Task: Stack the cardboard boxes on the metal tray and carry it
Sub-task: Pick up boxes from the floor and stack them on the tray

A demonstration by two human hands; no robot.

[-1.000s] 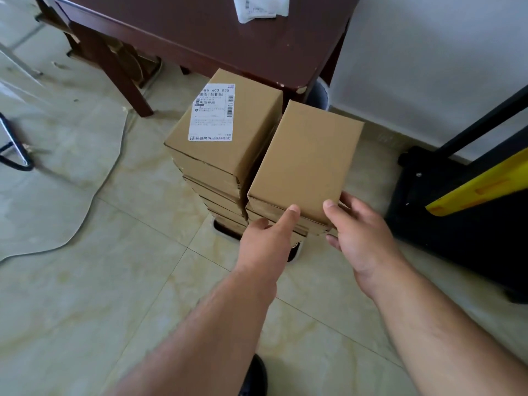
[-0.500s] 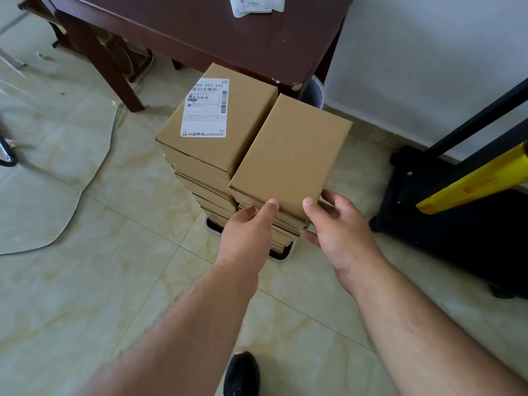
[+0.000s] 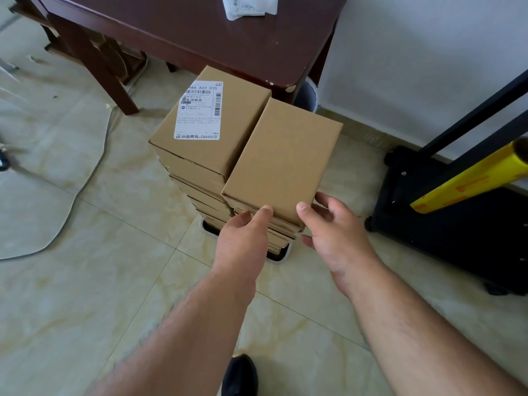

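Two stacks of flat cardboard boxes stand side by side on a metal tray (image 3: 281,258) on the tiled floor. The left stack's top box (image 3: 211,130) carries a white shipping label. A plain box (image 3: 285,161) tops the right stack. My left hand (image 3: 243,241) is at that box's near edge, thumb tip on the top rim and fingers curled against the front of the stack. At the near right corner, my right hand (image 3: 334,232) holds the box with its thumb on the rim and fingers curled round the right side. The stacks hide most of the tray.
A dark wooden table (image 3: 200,32) stands just behind the stacks, white paper (image 3: 248,5) on it. A black cart (image 3: 445,218) with a yellow roll (image 3: 471,178) is to the right by the white wall. A cable (image 3: 94,172) runs over the floor on the left. My shoe (image 3: 240,375) is below.
Both hands stay at the near edge of the plain top box. My view has shifted, so the stacks sit a little lower left in the frame, and my shoe has come into sight.
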